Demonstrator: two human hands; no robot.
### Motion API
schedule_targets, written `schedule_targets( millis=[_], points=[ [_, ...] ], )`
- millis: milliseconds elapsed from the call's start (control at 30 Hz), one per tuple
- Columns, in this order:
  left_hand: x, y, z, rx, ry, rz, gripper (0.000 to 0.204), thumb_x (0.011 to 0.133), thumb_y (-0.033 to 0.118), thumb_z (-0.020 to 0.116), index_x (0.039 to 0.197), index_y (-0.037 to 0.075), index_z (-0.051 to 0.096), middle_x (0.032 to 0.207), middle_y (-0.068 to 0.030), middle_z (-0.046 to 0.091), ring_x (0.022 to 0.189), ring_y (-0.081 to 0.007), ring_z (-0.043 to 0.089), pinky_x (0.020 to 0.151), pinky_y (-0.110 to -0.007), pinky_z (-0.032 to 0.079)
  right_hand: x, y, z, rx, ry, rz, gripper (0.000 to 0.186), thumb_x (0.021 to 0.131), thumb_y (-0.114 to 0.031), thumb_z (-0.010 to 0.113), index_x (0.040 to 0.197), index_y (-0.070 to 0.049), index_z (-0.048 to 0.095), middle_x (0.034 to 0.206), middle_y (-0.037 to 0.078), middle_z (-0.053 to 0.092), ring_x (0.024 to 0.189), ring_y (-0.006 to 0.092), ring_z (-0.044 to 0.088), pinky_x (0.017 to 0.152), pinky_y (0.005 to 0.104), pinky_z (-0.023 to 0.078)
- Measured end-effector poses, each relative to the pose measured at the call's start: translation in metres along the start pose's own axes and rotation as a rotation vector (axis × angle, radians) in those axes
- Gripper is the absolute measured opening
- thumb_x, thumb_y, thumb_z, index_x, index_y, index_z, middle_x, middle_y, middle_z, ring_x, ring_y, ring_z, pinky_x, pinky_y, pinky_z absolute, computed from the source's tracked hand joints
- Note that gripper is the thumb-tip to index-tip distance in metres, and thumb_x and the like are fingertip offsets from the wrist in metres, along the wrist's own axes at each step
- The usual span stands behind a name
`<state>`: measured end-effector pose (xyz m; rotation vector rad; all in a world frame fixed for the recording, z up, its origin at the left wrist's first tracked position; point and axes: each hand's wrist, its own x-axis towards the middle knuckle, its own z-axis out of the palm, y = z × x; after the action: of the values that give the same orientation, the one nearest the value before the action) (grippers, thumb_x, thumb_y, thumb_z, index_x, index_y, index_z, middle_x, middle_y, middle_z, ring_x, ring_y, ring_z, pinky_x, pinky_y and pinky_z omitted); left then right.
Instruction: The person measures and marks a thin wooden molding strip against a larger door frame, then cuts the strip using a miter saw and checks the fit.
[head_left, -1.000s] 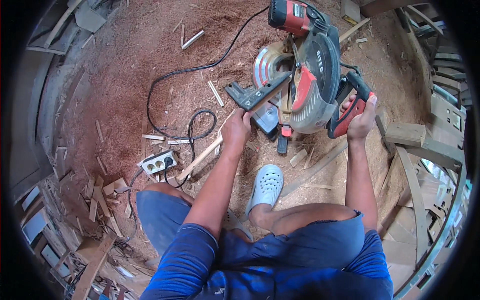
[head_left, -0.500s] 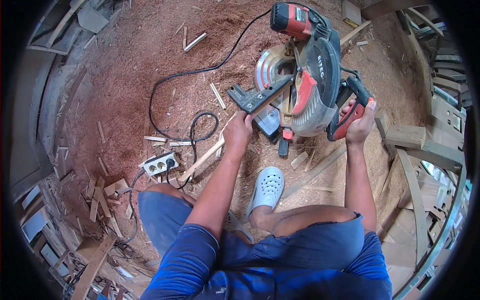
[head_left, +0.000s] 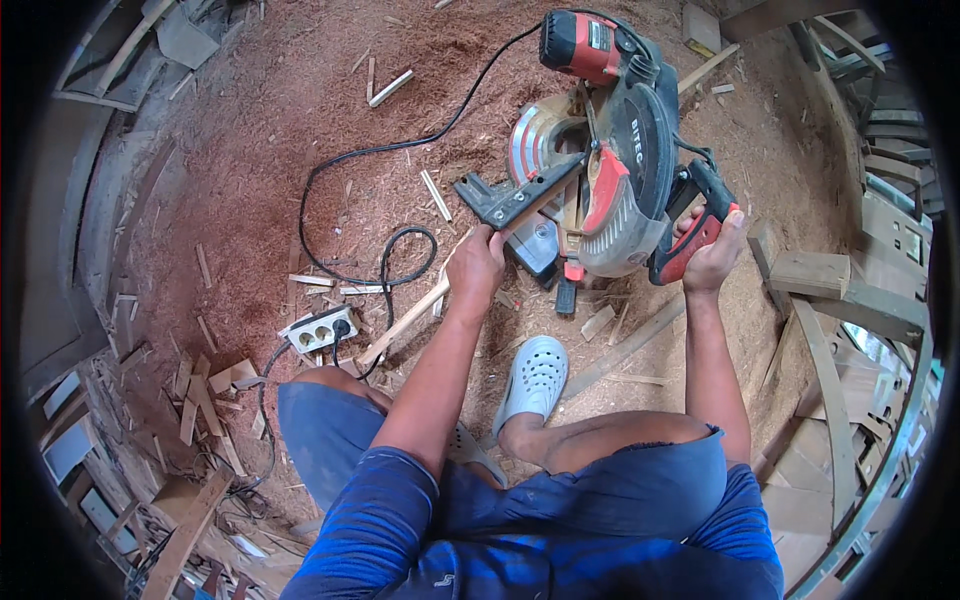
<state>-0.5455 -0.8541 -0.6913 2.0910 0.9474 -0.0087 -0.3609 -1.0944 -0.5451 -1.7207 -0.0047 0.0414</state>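
Observation:
A red and black miter saw (head_left: 640, 160) stands on the sawdust-covered ground in front of me. My right hand (head_left: 712, 255) is wrapped round its red and black handle (head_left: 690, 252). My left hand (head_left: 475, 265) is closed on a thin wooden strip (head_left: 408, 325), pressing it against the saw's black fence (head_left: 520, 198). The strip slants from near my left knee up to the saw. Its far end is hidden behind my hand and the fence. The blade is covered by the guard, so I cannot tell whether it spins.
A black cable (head_left: 370, 148) loops across the ground left of the saw. A white power strip (head_left: 318, 330) with a plug lies by my left knee. Wood offcuts (head_left: 200, 400) are scattered at left. Wooden frame pieces (head_left: 810, 272) stand at right. My grey clog (head_left: 538, 372) is below the saw.
My right hand and the saw handle have shifted slightly down and to the left, and the saw head has tilted a little with them. The left hand and the wooden strip stay put.

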Motion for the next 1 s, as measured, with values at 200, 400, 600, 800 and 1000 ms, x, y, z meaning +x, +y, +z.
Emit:
schedule_targets(
  millis=[200,400,600,800,1000],
  points=[
    [0.0,-0.003,0.001,0.009,0.006,-0.004,0.028,0.102,0.035,0.064,0.107,0.008,0.072,0.097,-0.0222,0.076,0.092,-0.0461,0.072,0.081,-0.057,0.055,-0.003,0.006,-0.001,0.011,-0.002,0.006,0.068,0.112,-0.062,0.033,0.106,-0.002,0.064,0.079,0.009,0.067,0.069,0.0195,0.066,0.069,0.0333,0.056],
    [0.001,0.002,-0.001,0.016,-0.009,-0.016,0.028,0.103,0.033,0.061,0.106,0.006,0.072,0.093,-0.0269,0.074,0.091,-0.0499,0.07,0.081,-0.059,0.054,-0.004,0.012,-0.004,0.01,0.002,0.019,0.069,0.111,-0.064,0.033,0.107,-0.002,0.062,0.08,0.009,0.066,0.07,0.021,0.064,0.069,0.0349,0.054],
    [0.0,0.001,0.0,0.011,0.004,-0.005,0.028,0.103,0.032,0.062,0.106,0.007,0.072,0.095,-0.0264,0.075,0.091,-0.0491,0.071,0.082,-0.058,0.054,-0.005,0.02,-0.007,0.013,-0.001,0.029,0.069,0.112,-0.065,0.032,0.107,-0.003,0.062,0.08,0.008,0.066,0.071,0.0209,0.064,0.07,0.0345,0.054],
    [0.0,-0.003,0.001,0.012,0.03,0.009,0.028,0.102,0.031,0.062,0.107,0.006,0.073,0.095,-0.0255,0.075,0.091,-0.0483,0.071,0.082,-0.058,0.055,-0.01,0.022,-0.002,0.006,-0.008,-0.004,0.068,0.112,-0.063,0.031,0.108,-0.003,0.062,0.081,0.008,0.066,0.071,0.0201,0.064,0.07,0.0338,0.055],
    [0.001,-0.001,0.002,0.015,0.02,0.013,0.027,0.102,0.03,0.062,0.106,0.006,0.073,0.093,-0.0247,0.075,0.09,-0.0476,0.072,0.081,-0.057,0.055,-0.02,0.042,-0.005,-0.01,0.025,-0.058,0.067,0.113,-0.06,0.03,0.108,-0.003,0.063,0.085,0.009,0.068,0.073,0.0195,0.066,0.071,0.0328,0.056]
  ],
)
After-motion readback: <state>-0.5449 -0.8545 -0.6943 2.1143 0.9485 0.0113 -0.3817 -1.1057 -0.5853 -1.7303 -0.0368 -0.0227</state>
